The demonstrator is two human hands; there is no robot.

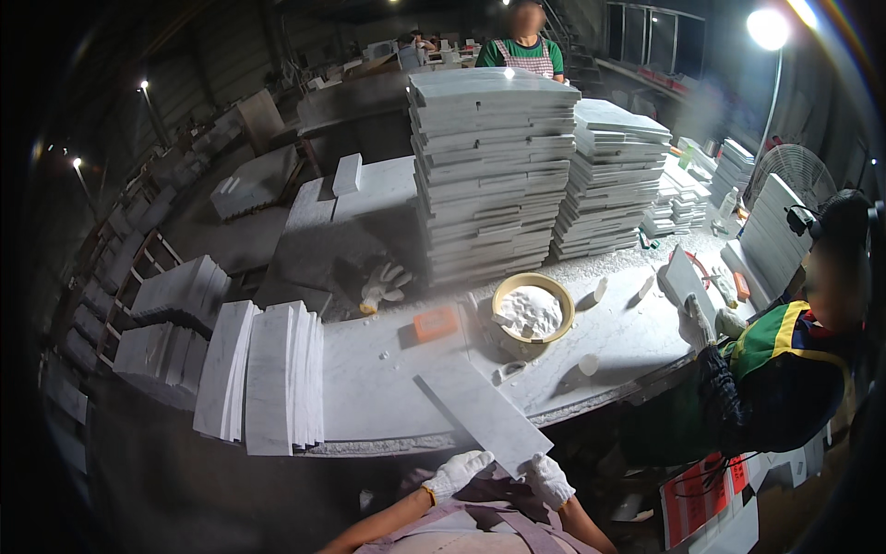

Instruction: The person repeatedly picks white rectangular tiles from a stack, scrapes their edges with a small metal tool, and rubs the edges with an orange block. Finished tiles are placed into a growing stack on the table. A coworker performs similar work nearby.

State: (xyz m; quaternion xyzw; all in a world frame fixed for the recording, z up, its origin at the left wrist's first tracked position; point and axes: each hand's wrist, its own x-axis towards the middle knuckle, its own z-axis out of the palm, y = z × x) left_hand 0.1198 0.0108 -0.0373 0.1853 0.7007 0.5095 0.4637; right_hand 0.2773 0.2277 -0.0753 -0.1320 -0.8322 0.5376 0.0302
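Note:
A long white marble-like slab (484, 406) lies tilted toward me across the near edge of the worktable, its near end sticking out over the edge. My left hand (459, 473), in a white knit glove, is closed at the slab's left edge near that end. The gloved right hand (550, 480) grips the near right corner, its fingertips partly hidden. Beyond the slab stands a yellowish bowl (499, 319) of white powder or paste. An orange block (435, 323) and a small pale ring-shaped piece (508, 371) rest on the tabletop nearby.
Upright slabs (272, 374) lean together at the table's left end. Tall slab stacks (489, 175) rise behind the bowl. A loose white glove (386, 284) lies at the back left. At right, a co-worker (784, 369) handles another slab (688, 282); a second person (521, 57) stands behind the stacks.

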